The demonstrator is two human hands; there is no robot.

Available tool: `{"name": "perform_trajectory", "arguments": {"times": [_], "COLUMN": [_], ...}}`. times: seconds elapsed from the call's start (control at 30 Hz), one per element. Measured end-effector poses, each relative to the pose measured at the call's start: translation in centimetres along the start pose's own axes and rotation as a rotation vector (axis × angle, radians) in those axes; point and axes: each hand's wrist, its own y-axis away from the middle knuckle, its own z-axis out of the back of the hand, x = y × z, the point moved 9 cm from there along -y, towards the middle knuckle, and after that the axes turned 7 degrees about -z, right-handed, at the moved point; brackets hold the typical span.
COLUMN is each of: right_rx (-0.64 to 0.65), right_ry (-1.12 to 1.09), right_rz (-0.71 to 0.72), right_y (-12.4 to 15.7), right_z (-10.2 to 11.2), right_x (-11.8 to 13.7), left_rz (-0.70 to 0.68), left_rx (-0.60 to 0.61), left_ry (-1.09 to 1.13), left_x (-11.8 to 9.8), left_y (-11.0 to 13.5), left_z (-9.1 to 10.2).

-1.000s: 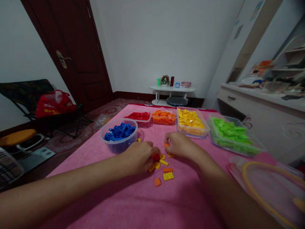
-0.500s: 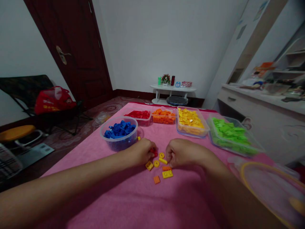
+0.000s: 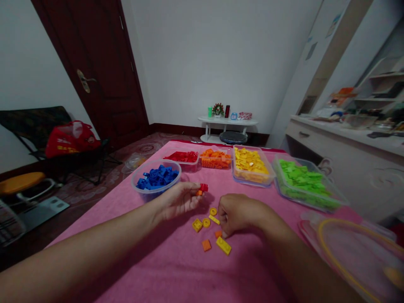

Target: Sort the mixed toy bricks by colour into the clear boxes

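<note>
Pinching a red brick and an orange brick in my left hand, I have my curled right hand, grip not determinable, nearer the long yellow block, which lies just toward me, long axis slanting far-left to near-right.

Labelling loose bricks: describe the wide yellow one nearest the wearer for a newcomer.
On the pink cloth, find the right hand. Below it in the picture, past a partly hidden orange piece, lies the yellow brick. It's a wide oblong; the orange tile on its left is squarish, and the yellow bar above is much thinner.
</note>
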Motion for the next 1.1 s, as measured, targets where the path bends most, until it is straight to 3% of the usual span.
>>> {"name": "perform_trajectory", "arguments": {"times": [0.2,0.37,0.47,0.53,0.63,0.8,0.97,1.1], "right_rx": [-0.086,-0.135,-0.287,-0.430,-0.564,-0.643,-0.691,-0.797], "right_ry": [0.053,-0.108,-0.244,-0.289,-0.309,-0.369,-0.533,-0.641], "right_rz": [-0.023,-0.089,-0.081,-0.088,-0.045,0.120,0.126,0.105], "right_y": [0.4,0.0,0.4,1.1,1.7,1.4,1.8,2.9], "right_z": [0.6,1.6,4.1,5.9,7.0,6.5,7.9,9.6], "right_x": [0.5,-4.0,-5.9,-5.8,-3.3,0.4,-1.4,-3.8], "left_rz": [0.058,-0.061,-0.063,0.016,0.129,0.100,0.155,0.126], "left_rx": [-0.046,-0.068,-0.053,-0.003,0.100,0.040,0.050,-0.019], "left_ry": [0.088,-0.158,-0.191,-0.082,0.141,0.389,0.394,0.277], "left_x": [0.9,-0.1,0.0,1.1,2.9,3.7,3.7,1.6], "left_y": [-0.3,-1.3,-1.7,-1.7,-1.4,-1.8,-2.1,-2.6], "left_z": [0.1,-0.2,-0.9,-2.0,-4.3,-5.4,-5.1,-4.0]}}
